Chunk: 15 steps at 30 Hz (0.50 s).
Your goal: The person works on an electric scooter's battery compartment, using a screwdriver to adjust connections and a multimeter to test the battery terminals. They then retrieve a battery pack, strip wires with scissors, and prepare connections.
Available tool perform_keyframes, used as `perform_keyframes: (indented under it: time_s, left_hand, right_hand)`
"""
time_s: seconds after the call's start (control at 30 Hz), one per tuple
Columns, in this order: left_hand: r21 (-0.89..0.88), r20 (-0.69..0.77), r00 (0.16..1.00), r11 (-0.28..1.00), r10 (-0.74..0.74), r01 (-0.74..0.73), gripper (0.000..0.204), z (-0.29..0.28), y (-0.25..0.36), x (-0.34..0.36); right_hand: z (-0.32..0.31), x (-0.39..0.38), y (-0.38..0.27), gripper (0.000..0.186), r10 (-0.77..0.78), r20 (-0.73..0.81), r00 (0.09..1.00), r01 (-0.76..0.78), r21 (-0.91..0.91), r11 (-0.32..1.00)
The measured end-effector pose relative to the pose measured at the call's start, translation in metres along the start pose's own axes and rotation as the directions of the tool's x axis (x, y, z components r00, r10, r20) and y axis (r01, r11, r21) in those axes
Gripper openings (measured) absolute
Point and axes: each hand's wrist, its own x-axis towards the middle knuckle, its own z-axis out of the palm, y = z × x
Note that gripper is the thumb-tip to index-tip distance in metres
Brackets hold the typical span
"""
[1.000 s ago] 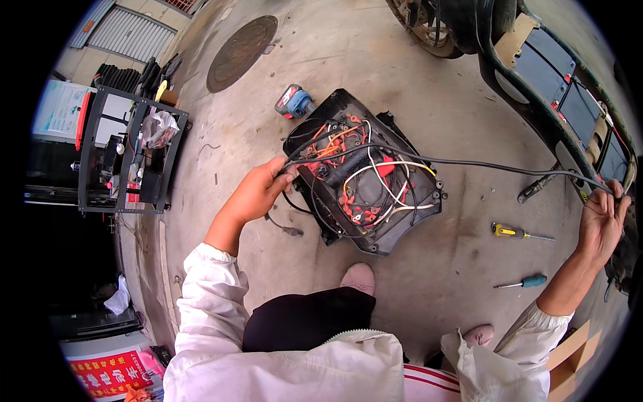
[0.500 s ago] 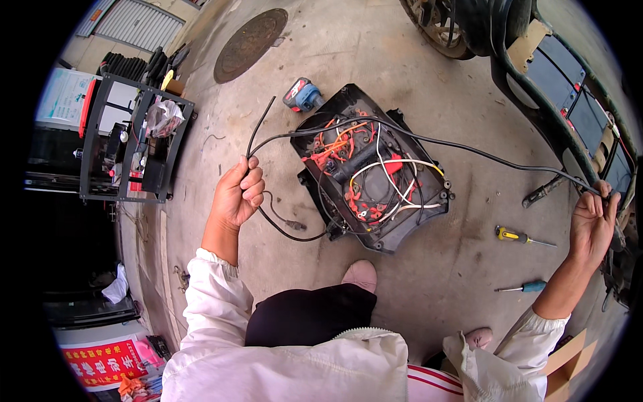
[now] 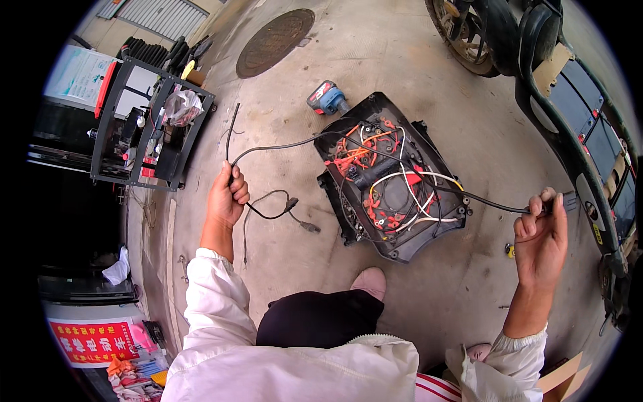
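My left hand (image 3: 228, 199) is closed around a black cable (image 3: 495, 202), with a short cut-looking length sticking up above the fist. Below that fist, the cable runs to a small dark connector (image 3: 293, 203) hanging free of the tray. The long stretch passes over a black plastic tray (image 3: 410, 249) to my right hand (image 3: 541, 244). There, pinched fingers hold the cable by its dark plug end (image 3: 569, 201). Inside the tray lie orange, white and black wires (image 3: 429, 201) with several red terminal covers. Another thin lead with a dark connector (image 3: 309, 227) lies beside the tray.
A blue cordless power tool (image 3: 326, 98) lies past the tray. To the right stands an electric vehicle (image 3: 536, 74) with exposed batteries (image 3: 576, 87). My right hand partly hides a yellow-handled screwdriver (image 3: 510, 250). A dark shelf cart (image 3: 144, 127) stands left; a cardboard box (image 3: 566, 378) lies lower right.
My right hand has come left, away from the vehicle, and the plug end now shows. My left hand has shifted left; the connector end below it has come away from the tray's edge.
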Motion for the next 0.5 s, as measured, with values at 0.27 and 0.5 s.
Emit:
perform_keyframes:
  time_s: [0.27, 0.5]
  left_hand:
    - [0.007, -0.765, 0.549, 0.857, 0.337, -0.516, 0.039, -0.135, 0.031, 0.008]
    - [0.262, -0.672, 0.576, 0.877, 0.466, -0.403, 0.034, -0.195, 0.015, 0.001]
  right_hand:
    - [0.053, -0.066, 0.1, 0.04, 0.545, 0.365, 0.755, -0.36, -0.464, 0.809]
    - [0.031, -0.06, 0.112, 0.036, 0.63, 0.284, 0.723, -0.331, -0.658, 0.677]
